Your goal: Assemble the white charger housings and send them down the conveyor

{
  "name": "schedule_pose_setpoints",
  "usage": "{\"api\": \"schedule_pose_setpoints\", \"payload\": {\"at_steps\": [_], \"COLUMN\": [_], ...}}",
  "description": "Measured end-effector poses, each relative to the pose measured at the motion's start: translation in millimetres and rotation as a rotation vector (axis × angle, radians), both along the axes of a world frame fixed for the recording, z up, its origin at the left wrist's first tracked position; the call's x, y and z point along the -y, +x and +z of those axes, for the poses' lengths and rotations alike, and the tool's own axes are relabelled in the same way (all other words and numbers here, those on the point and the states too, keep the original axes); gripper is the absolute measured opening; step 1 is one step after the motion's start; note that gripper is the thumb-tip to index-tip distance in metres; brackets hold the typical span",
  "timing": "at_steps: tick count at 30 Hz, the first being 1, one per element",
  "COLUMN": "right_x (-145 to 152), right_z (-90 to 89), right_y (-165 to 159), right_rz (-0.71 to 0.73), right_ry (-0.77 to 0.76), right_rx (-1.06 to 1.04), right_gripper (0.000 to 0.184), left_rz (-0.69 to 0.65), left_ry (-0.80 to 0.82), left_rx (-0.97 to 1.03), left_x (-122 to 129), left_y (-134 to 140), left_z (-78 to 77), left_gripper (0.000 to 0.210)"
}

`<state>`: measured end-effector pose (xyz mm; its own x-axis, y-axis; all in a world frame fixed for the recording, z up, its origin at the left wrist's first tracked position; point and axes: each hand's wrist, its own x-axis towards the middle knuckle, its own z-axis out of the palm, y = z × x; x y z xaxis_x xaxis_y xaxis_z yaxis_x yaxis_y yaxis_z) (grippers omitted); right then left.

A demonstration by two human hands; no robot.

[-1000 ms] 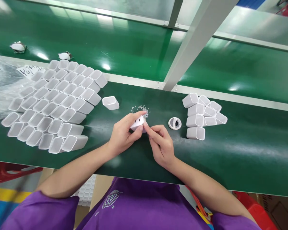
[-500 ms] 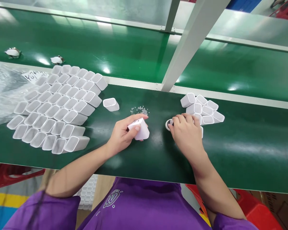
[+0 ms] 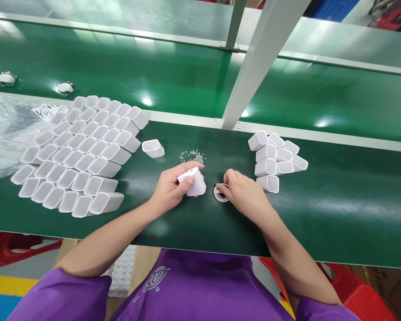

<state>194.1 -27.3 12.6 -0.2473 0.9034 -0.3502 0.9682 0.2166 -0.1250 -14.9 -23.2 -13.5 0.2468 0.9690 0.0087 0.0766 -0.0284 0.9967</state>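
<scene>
White rounded-square plastic shell (image 3: 192, 180), its closed end showing small slots, sits in the left hand (image 3: 172, 189), thumb and fingers pinched around its sides, just above the green bench mat (image 3: 194, 223) near the middle of the bench. Just beside it to the right, the right hand (image 3: 245, 194) has its fingertips curled and pressed together on a small white round ring-shaped part (image 3: 219, 193) that lies flat on the mat; shell and ring are close but apart.

Behind the hands, a scatter of tiny clear pellets (image 3: 193, 156) lies toward the bench's far edge, where a silver rail (image 3: 321, 136) runs across. One loose white open-ended shell (image 3: 153, 148) lies left of the pellets. Farther left, a big block of stacked white open shells (image 3: 80, 151) fills the bench's left part almost from far edge to near edge, with crinkled clear plastic film (image 3: 3, 129) at the left end. A small stack of white shells (image 3: 276, 158) lies right of the right hand, near it.

Bare mat stretches along the near edge in front of both forearms, and wide open mat runs from the small stack to the right end. A slanted grey post (image 3: 254, 67) rises from the far rail above the hands.
</scene>
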Motion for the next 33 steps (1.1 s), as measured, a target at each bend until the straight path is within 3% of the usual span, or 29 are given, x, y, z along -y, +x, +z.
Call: {"api": "schedule_pose_setpoints", "payload": {"at_steps": [5,10,16,19,23,26,29,33], "right_x": [5.2,6.0,6.0,3.4,2.7,10.5,20.5,25.0], "right_z": [4.6,4.6,2.3,4.0,5.0,0.2,-8.2,-17.2], "right_y": [2.1,4.3,1.3,2.3,-1.6,-12.8,-25.4,-34.1], "right_rz": [0.108,0.2,0.172,0.081,-0.194,-0.345,-0.324,-0.122], "right_ry": [-0.034,-0.085,-0.271,-0.313,-0.15,-0.02,0.205,0.564], "right_rx": [-0.101,-0.174,-0.427,-0.725,-1.214,-1.366,-1.33,-1.186], "right_gripper": [0.037,0.026,0.024,0.015,0.026,0.019,0.012,0.007], "left_rz": [0.01,0.005,0.018,0.027,0.012,-0.025,-0.04,-0.094], "left_ry": [0.053,0.076,0.24,0.352,0.448,0.424,0.367,0.317], "left_rx": [-0.119,-0.183,-0.306,-0.358,-0.401,-0.403,-0.382,-0.342], "left_x": [-1.1,-2.5,-4.5,-5.1,-4.4,-2.1,1.2,5.3], "left_y": [-1.3,-1.0,-1.7,-1.9,-1.4,-0.4,1.8,6.4], "left_z": [-1.2,-5.4,-5.4,-2.9,1.2,3.6,4.4,2.6], "left_gripper": [0.043,0.044,0.036,0.034,0.031,0.03,0.029,0.027]}}
